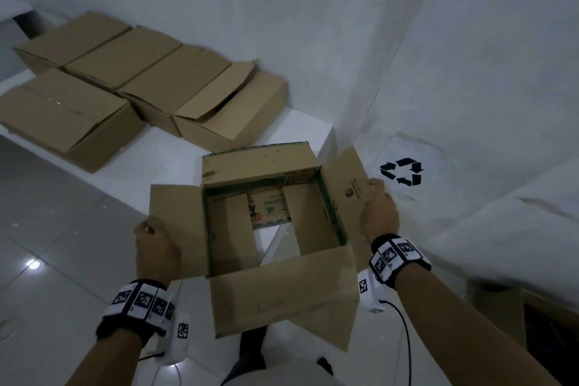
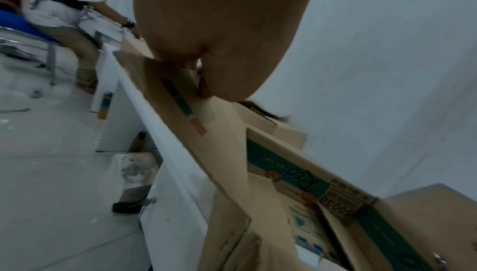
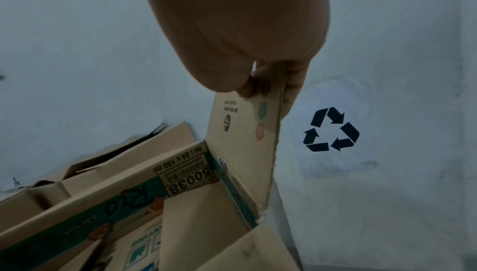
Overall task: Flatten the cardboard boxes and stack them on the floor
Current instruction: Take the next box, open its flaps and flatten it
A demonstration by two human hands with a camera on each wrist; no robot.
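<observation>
An open cardboard box [image 1: 272,291] with green print inside is held in the air in front of me, all four top flaps spread out. Its bottom flaps hang open, and the white surface shows through the gap. My left hand [image 1: 156,244] grips the left flap [image 2: 206,142] at its outer edge. My right hand [image 1: 379,213] pinches the right flap [image 3: 245,142], thumb on the inside and fingers behind. Several closed brown boxes [image 1: 141,78] sit in a row on the white ledge [image 1: 163,172] beyond.
A white wall with a black recycling symbol [image 1: 402,172] stands close on the right. Grey tiled floor [image 1: 47,229] lies to the left. Another brown box [image 1: 532,323] shows at lower right. A seated person [image 2: 64,20] is far left in the left wrist view.
</observation>
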